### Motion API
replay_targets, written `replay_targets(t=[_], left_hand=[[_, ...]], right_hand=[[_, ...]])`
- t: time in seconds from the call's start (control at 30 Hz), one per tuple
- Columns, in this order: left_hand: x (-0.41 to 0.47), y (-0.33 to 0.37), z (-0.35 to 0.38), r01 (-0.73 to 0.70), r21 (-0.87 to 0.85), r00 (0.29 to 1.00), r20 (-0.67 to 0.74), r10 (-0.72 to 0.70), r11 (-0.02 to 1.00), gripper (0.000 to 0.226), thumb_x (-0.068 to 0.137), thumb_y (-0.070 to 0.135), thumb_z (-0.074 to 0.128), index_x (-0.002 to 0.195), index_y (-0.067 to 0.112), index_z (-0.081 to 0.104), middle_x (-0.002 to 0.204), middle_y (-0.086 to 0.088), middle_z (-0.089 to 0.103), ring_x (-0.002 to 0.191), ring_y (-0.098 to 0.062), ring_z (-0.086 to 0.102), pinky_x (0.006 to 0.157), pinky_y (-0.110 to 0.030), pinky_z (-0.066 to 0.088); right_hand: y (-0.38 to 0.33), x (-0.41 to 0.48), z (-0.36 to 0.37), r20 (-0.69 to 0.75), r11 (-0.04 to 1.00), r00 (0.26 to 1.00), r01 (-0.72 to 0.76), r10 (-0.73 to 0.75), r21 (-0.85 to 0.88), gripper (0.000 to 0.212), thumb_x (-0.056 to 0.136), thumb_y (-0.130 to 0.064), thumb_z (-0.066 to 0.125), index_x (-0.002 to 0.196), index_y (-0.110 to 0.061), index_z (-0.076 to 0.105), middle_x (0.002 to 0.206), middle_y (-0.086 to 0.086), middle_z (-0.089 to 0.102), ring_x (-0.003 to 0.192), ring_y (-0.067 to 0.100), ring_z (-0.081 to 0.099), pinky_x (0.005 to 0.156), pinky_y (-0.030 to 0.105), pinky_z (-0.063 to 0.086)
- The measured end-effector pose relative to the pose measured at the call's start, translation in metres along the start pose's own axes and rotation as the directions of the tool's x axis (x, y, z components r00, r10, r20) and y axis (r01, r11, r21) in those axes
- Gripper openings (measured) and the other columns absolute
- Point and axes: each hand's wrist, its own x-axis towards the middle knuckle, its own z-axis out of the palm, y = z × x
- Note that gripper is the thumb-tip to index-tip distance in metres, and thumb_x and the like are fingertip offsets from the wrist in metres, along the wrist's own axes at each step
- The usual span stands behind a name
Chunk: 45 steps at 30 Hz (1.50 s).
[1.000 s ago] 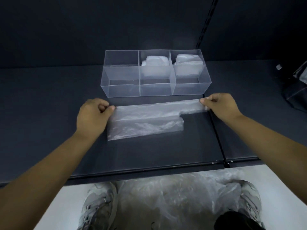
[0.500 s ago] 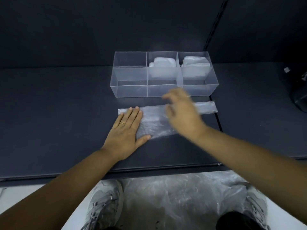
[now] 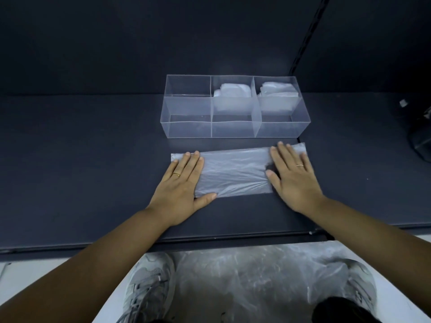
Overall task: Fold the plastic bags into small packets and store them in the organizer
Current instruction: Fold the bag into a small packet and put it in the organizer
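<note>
Head view: plastic bag (image 3: 233, 176), folded into a flat strip, lies on the dark shelf (image 3: 93, 159) between its front edge and the clear organizer (image 3: 189, 129). Left hand (image 3: 184, 183) and right hand (image 3: 294, 180) press flat on its ends, fingers straight. Folded packets (image 3: 233, 92) occupy the middle and right compartments.

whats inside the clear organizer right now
In the organizer, the middle packets and right packets are folded plastic; the left compartment shows none. Top ones cover the rest, so the count is hidden.
</note>
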Motion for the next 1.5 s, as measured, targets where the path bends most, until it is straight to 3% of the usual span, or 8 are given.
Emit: replay_targets(t=[0.27, 0.5, 0.63, 0.87, 1.03, 1.2, 1.33, 1.5], left_hand=[[-0.009, 0.02, -0.013, -0.21, -0.107, 0.973, -0.117, 0.198, 0.972, 0.087, 0.088, 0.071, 0.022, 0.152, 0.014, 0.009, 0.158, 0.002, -0.002, 0.147, -0.011, -0.01, 0.117, -0.028, -0.013], [-0.012, 0.026, -0.002, -0.19, -0.197, 0.982, -0.052, 0.183, 0.962, 0.084, 0.088, 0.067, 0.033, 0.152, 0.017, 0.011, 0.158, 0.008, 0.0, 0.145, -0.004, -0.007, 0.116, -0.022, -0.011], [-0.016, 0.032, -0.006, -0.199, -0.219, 0.957, -0.252, 0.142, 0.955, 0.05, 0.087, 0.024, 0.069, 0.131, 0.003, 0.056, 0.14, -0.009, 0.051, 0.131, -0.024, 0.047, 0.113, -0.043, 0.029], [-0.022, 0.049, -0.013, -0.216, -0.189, 0.918, -0.373, 0.133, 0.958, 0.024, 0.081, 0.007, 0.074, 0.105, 0.003, 0.073, 0.114, -0.01, 0.07, 0.107, -0.026, 0.066, 0.091, -0.044, 0.053], [-0.027, 0.045, -0.024, -0.199, -0.303, 0.95, -0.292, 0.108, 0.932, 0.015, 0.088, 0.012, 0.066, 0.101, 0.01, 0.074, 0.108, -0.001, 0.072, 0.103, -0.019, 0.067, 0.085, -0.031, 0.055], [-0.029, 0.003, -0.038, 0.164, -0.774, 0.969, 0.01, -0.246, 0.611, 0.014, 0.089, 0.022, 0.066, 0.089, 0.034, 0.074, 0.093, 0.024, 0.072, 0.088, 0.01, 0.064, 0.08, -0.004, 0.043], [-0.019, -0.02, -0.04, 0.358, -0.89, 0.886, 0.228, -0.404, 0.282, 0.011, 0.087, 0.024, 0.068, 0.079, 0.026, 0.075, 0.08, 0.013, 0.073, 0.071, -0.004, 0.065, 0.077, -0.017, 0.052], [-0.009, -0.019, -0.035, 0.409, -0.871, 0.813, 0.21, -0.543, 0.274, 0.013, 0.086, 0.023, 0.069, 0.074, 0.025, 0.073, 0.064, 0.006, 0.068, 0.06, -0.008, 0.061, 0.06, -0.019, 0.05]], right_hand=[[-0.007, -0.028, -0.027, -0.117, 0.906, 0.948, 0.316, -0.295, 0.283, 0.024, 0.078, -0.026, 0.077, 0.098, -0.019, 0.067, 0.108, -0.003, 0.055, 0.104, 0.021, 0.052, 0.086, 0.033, 0.036], [-0.014, -0.02, -0.033, -0.018, 0.898, 0.965, 0.249, -0.261, 0.362, 0.006, 0.089, -0.012, 0.065, 0.083, -0.013, 0.065, 0.093, -0.001, 0.057, 0.091, 0.019, 0.054, 0.086, 0.034, 0.041], [-0.006, -0.024, -0.056, 0.143, 0.786, 0.963, 0.094, -0.227, 0.611, 0.015, 0.092, -0.018, 0.061, 0.079, -0.025, 0.059, 0.093, -0.01, 0.053, 0.085, 0.005, 0.054, 0.084, 0.024, 0.043], [-0.044, -0.039, -0.067, 0.006, 0.899, 0.921, 0.378, -0.389, 0.22, 0.079, 0.071, -0.073, 0.053, 0.136, -0.03, 0.043, 0.139, -0.015, 0.04, 0.129, 0.007, 0.031, 0.109, 0.02, 0.003], [-0.051, -0.034, -0.044, -0.062, 0.91, 0.942, 0.334, -0.33, 0.247, 0.015, 0.089, -0.019, 0.064, 0.102, -0.018, 0.071, 0.109, -0.006, 0.068, 0.105, 0.018, 0.06, 0.096, 0.029, 0.036], [-0.015, -0.016, -0.054, 0.173, 0.745, 0.982, -0.056, -0.08, 0.664, 0.011, 0.089, -0.018, 0.066, 0.081, -0.024, 0.072, 0.082, -0.019, 0.07, 0.081, -0.007, 0.062, 0.075, 0.003, 0.041], [-0.008, 0.0, -0.047, 0.22, 0.575, 0.974, -0.208, 0.051, 0.791, 0.017, 0.088, -0.017, 0.066, 0.074, -0.008, 0.071, 0.065, -0.01, 0.068, 0.059, -0.005, 0.058, 0.063, 0.006, 0.042], [-0.011, 0.011, -0.035, 0.164, 0.616, 0.97, -0.24, 0.178, 0.751, 0.028, 0.087, -0.021, 0.068, 0.061, -0.011, 0.067, 0.061, -0.005, 0.068, 0.063, 0.009, 0.061, 0.07, 0.014, 0.046]])
